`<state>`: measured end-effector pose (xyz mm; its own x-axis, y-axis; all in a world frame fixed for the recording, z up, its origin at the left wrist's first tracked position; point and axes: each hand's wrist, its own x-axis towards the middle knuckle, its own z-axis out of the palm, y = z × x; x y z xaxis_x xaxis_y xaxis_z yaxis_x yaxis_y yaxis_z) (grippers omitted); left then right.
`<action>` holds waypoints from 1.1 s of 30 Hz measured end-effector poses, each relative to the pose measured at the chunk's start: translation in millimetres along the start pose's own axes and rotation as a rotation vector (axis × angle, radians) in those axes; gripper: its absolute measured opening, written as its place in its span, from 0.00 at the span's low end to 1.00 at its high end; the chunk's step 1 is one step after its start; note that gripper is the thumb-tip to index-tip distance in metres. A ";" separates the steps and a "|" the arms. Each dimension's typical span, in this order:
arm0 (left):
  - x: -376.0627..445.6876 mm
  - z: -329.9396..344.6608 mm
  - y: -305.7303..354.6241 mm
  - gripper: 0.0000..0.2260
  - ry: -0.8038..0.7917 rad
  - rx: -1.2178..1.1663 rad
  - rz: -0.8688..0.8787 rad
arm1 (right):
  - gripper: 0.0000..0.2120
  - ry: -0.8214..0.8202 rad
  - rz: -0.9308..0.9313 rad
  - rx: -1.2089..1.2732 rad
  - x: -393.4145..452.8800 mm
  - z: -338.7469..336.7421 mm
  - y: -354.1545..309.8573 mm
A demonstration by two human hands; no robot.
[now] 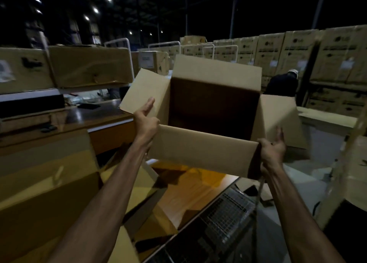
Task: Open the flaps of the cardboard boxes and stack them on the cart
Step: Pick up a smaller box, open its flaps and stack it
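Note:
An empty brown cardboard box (202, 147) hangs in the air in front of me, its opening turned toward me and all its flaps spread outward. My left hand (146, 121) lies against the box's left side where the left flap meets the near flap, fingers mostly straight. My right hand (273, 151) holds the right end of the near flap, thumb on the near side and fingers spread behind, under the right flap. Below the box is the cart's wooden deck (190, 193) with a wire mesh side (224, 209).
More cardboard boxes (39, 183) sit at the lower left. Shelving with boxes (87, 64) stands at the left. Stacked printed cartons (297, 50) line the back right. A person (283, 84) in dark clothes bends behind the box.

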<state>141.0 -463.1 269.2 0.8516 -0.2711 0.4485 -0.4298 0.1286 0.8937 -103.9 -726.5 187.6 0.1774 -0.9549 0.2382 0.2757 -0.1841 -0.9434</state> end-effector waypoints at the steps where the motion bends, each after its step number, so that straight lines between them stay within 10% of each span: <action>1: -0.1 -14.8 6.9 0.35 0.026 0.000 0.012 | 0.38 -0.027 -0.022 0.004 -4.4 11.3 -9.3; 33: -156.0 -438.8 37.1 0.33 0.813 0.349 -0.042 | 0.37 -0.915 0.131 -0.028 -303.2 289.4 -44.2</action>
<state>123.9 2.6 235.5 0.7614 0.5100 0.4002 -0.3474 -0.2002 0.9161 103.5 -361.4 223.9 0.8861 -0.4143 0.2075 0.1800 -0.1049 -0.9781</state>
